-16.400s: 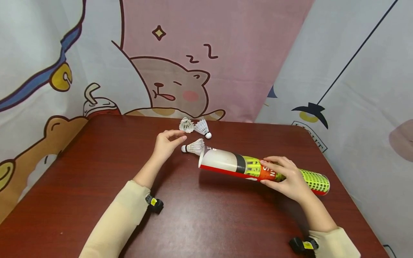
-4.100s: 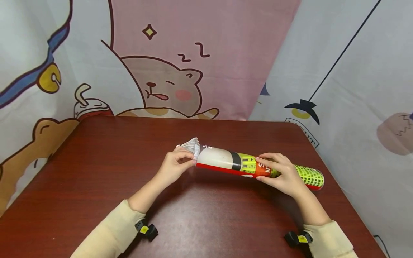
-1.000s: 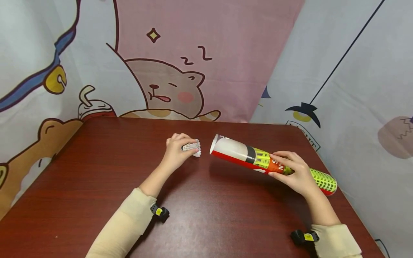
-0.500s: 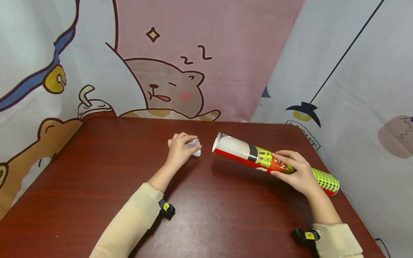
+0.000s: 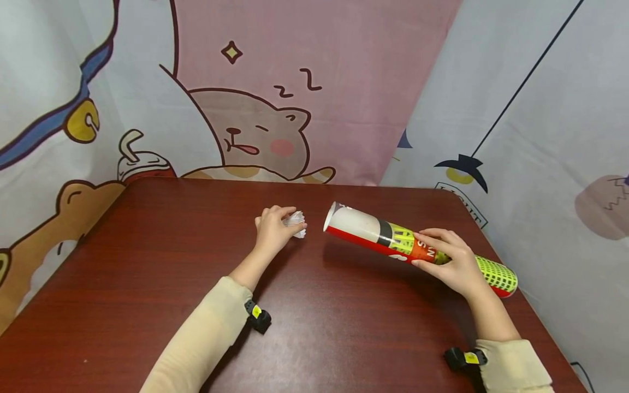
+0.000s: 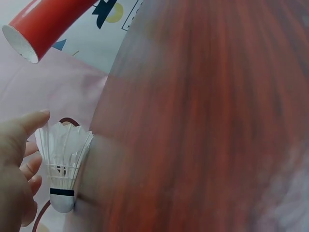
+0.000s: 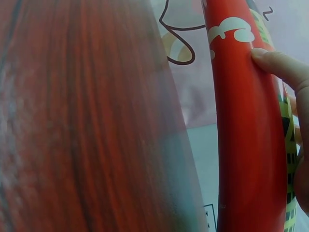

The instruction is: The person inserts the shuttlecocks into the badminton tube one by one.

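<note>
Left hand (image 5: 272, 232) pinches the feather-light, crushable shuttlecock (image 6: 62, 164) at centre frame, best held by its cork, while right hand (image 5: 449, 262) wraps the stiff tube (image 5: 373, 236).

Light was bright and even across the head view, with a soft sheen on the tabletop (image 5: 314, 338) nearer than the hands and faint shadows under both forearms. Both wrist views were smeared: the wood grain blurred, the backdrop washed pale, and only the shuttlecock (image 6: 63, 164) stayed fairly sharp.
</note>
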`<state>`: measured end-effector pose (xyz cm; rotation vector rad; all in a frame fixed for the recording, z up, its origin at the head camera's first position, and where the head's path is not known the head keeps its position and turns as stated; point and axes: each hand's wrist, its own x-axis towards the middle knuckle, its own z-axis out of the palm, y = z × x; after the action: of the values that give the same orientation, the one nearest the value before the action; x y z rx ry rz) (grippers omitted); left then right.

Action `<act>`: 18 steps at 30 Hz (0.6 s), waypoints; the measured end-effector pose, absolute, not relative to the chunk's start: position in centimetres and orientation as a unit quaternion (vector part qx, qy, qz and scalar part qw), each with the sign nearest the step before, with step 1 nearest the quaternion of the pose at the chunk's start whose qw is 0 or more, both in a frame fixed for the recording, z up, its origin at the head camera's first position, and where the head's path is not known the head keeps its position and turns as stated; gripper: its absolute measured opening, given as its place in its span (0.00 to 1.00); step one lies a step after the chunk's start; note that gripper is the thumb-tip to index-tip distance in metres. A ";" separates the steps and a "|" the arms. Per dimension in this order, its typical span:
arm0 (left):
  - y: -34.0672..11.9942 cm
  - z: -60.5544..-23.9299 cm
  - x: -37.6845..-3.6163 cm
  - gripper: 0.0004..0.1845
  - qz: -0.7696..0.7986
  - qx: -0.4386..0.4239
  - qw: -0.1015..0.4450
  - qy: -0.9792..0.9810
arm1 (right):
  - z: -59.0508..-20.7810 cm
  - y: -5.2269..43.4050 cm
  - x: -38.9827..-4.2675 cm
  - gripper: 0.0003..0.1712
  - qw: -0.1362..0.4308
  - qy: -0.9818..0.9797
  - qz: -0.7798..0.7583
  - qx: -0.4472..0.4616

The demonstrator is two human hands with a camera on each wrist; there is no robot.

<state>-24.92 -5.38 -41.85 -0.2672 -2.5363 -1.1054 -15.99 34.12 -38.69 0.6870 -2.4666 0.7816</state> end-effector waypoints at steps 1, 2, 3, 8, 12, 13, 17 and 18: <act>-5.4 -41.9 -25.0 0.27 -0.391 -0.093 0.178 -0.898 | -38.7 34.1 -16.0 0.37 0.230 -0.897 0.284 0.250; -5.3 -41.9 -25.0 0.26 -0.391 -0.093 0.178 -0.898 | -38.7 34.2 -16.0 0.37 0.230 -0.897 0.284 0.250; -5.3 -42.0 -25.0 0.25 -0.391 -0.093 0.176 -0.899 | -38.8 34.2 -16.0 0.37 0.229 -0.897 0.283 0.250; -5.4 -42.1 -25.0 0.22 -0.397 -0.095 0.175 -0.896 | -38.9 34.2 -16.1 0.38 0.234 -0.897 0.280 0.251; -5.6 -42.2 -25.0 0.21 -0.406 -0.094 0.175 -0.892 | -38.9 34.2 -16.1 0.38 0.239 -0.894 0.281 0.255; -5.7 -42.2 -25.0 0.20 -0.409 -0.094 0.173 -0.891 | -38.9 34.2 -16.1 0.37 0.240 -0.894 0.281 0.255; -6.1 -42.2 -24.9 0.17 -0.418 -0.095 0.168 -0.888 | -38.9 34.0 -16.1 0.37 0.239 -0.895 0.281 0.252; -6.2 -42.1 -24.9 0.17 -0.420 -0.096 0.169 -0.886 | -38.8 34.0 -16.0 0.37 0.238 -0.896 0.280 0.251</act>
<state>-24.87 -6.16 -42.11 -0.2735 -2.5200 -1.1953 -16.04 33.99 -38.84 0.6865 -2.4543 0.7675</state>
